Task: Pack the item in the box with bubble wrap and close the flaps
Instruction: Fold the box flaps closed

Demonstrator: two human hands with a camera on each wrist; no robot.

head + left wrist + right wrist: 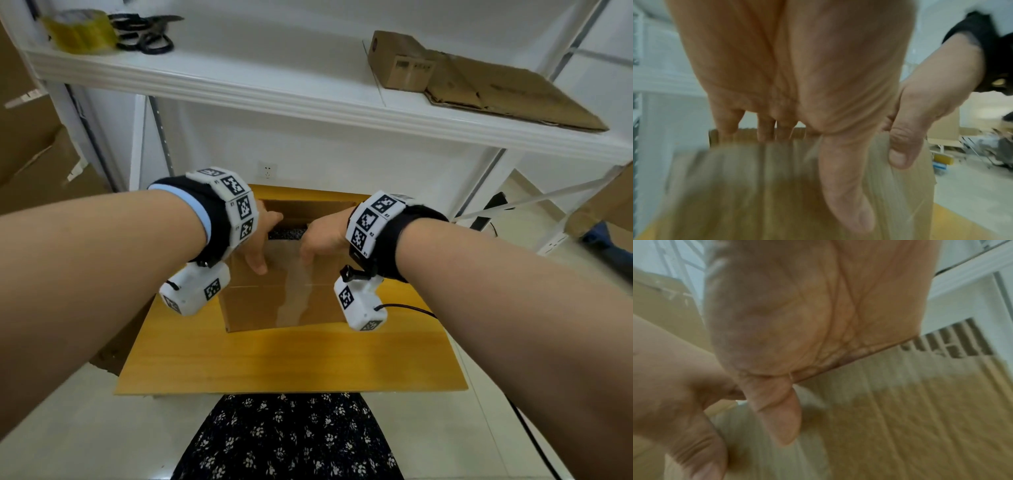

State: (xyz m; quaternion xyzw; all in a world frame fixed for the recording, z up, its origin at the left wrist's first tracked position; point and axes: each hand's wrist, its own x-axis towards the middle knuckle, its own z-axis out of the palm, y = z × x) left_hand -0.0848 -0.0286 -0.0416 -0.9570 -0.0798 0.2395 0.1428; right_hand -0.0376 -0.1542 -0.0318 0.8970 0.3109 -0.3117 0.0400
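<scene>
The head camera looks steeply down on the cardboard box [284, 301]; both wrist cameras face its near flap [756, 186] from very close.

Matt cardboard box [253, 308], glossy clear tape strip [295, 291], smooth varnished wooden table [274, 359]

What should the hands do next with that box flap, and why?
Probably push the near flap down flat. Both the left hand and right hand grip its edge, and a dark gap into the box shows beyond it.
</scene>
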